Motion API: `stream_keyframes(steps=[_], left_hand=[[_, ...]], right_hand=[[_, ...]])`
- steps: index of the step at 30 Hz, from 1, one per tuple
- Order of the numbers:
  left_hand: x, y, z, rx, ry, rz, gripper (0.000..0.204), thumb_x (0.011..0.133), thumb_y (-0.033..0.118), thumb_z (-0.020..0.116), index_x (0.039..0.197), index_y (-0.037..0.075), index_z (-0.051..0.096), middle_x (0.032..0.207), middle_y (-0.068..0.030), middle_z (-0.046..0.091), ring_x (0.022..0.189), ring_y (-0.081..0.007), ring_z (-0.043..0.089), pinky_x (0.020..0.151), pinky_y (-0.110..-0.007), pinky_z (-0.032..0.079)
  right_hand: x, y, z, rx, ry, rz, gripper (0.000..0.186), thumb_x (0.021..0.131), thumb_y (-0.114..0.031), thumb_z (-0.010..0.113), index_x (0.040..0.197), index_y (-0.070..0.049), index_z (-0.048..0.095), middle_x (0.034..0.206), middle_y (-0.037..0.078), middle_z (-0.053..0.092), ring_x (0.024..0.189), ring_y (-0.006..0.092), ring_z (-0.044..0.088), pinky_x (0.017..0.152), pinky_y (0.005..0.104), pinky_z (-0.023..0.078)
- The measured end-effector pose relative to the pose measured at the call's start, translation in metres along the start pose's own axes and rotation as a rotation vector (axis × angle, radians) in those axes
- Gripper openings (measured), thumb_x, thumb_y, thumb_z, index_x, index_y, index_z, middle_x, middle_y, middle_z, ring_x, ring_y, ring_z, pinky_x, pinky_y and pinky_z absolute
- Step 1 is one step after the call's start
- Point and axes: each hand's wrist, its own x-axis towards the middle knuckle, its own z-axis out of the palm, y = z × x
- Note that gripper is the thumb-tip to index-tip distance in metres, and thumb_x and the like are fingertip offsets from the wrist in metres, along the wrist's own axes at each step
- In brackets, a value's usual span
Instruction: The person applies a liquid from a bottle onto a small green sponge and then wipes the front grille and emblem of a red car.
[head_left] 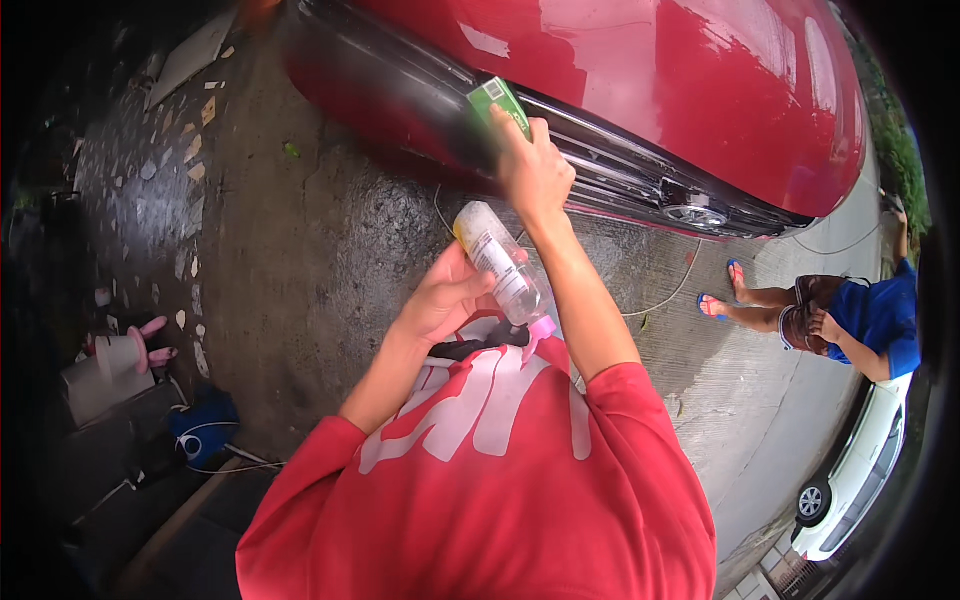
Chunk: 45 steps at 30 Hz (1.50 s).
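My right hand (535, 170) grips a small green rectangular pack (495, 100) over the black grille (600, 150) of a red car (665, 70); whether it touches the grille I cannot tell. Just below and to the left, my left hand (450, 295) holds a clear plastic spray bottle (500, 265) with a white label and a pink spray head. The bottle is tipped over, its head pointing down toward my red shirt. Part of my left fingers is hidden behind the bottle.
Another person (850, 320) in blue stands at right, above a white car (855, 470). A hose (660, 300) lies on wet concrete (280, 260). A pale bucket (115, 360) with pink items and a blue container (200, 430) sit at lower left.
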Motion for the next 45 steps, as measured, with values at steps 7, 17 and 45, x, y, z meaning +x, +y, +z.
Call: stream_keyframes(steps=[7, 17, 45], left_hand=[[0.011, 0.0, 0.0, -0.033, -0.092, -0.01, 0.072, 0.089, 0.01, 0.069, 0.147, 0.011, 0.026, 0.134, -0.0181, 0.053, 0.115, -0.0316, 0.062, 0.092, -0.044, 0.055], [0.011, 0.001, -0.006, 0.053, -0.064, -0.053, 0.072, 0.089, 0.009, 0.069, 0.147, 0.01, 0.027, 0.134, -0.0179, 0.052, 0.118, -0.03, 0.06, 0.095, -0.043, 0.054], [0.068, 0.042, 0.024, 0.769, 0.287, 0.467, 0.058, 0.085, -0.005, 0.069, 0.133, 0.003, 0.037, 0.124, -0.0176, 0.059, 0.113, -0.0231, 0.061, 0.093, -0.036, 0.055]], right_hand=[[-0.03, 0.025, -0.001, -0.044, -0.052, -0.024, 0.051, 0.084, -0.012, 0.063, 0.128, -0.035, 0.059, 0.099, 0.006, 0.059, 0.069, 0.0283, 0.068, 0.052, 0.0421, 0.054], [-0.109, 0.136, -0.049, 0.165, 0.383, 0.648, 0.05, 0.077, -0.011, 0.074, 0.125, -0.007, 0.059, 0.122, 0.015, 0.065, 0.102, 0.0332, 0.067, 0.088, 0.0409, 0.052], [-0.166, 0.029, -0.04, 2.249, -0.218, 1.092, 0.052, 0.104, -0.048, 0.033, 0.142, -0.015, 0.043, 0.13, 0.016, 0.057, 0.09, 0.0224, 0.061, 0.068, 0.0364, 0.05]])
